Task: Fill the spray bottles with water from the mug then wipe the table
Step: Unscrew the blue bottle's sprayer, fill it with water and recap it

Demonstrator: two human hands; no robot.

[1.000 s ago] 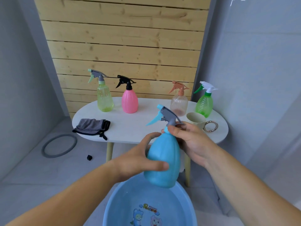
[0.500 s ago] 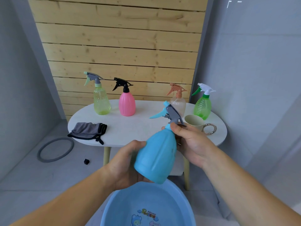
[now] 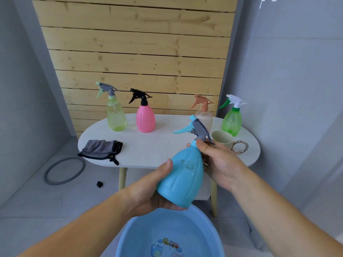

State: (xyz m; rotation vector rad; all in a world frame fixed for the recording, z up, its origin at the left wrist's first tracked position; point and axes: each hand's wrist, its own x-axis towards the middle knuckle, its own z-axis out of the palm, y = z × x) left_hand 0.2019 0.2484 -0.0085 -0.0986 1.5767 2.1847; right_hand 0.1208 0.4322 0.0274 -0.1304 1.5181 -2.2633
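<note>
Holding tilted blue spray bottle [image 3: 182,179] above blue basin [image 3: 141,229].
Left hand [image 3: 154,191] is cupping the smooth pear-shaped plastic base; right hand [image 3: 220,162] is pinching its neck collar; beige mug [image 3: 221,139] is standing on oval worktop [image 3: 148,145].

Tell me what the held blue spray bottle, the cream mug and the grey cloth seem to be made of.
The opaque light-blue spray bottle looks like matte moulded plastic: ribbed body, soft sheen. The pale cream mug is matte, plastic or ceramic, unclear which; its ring handle gleams like metal. The crumpled grey cloth with black edging is fabric, lying in folds.
</note>
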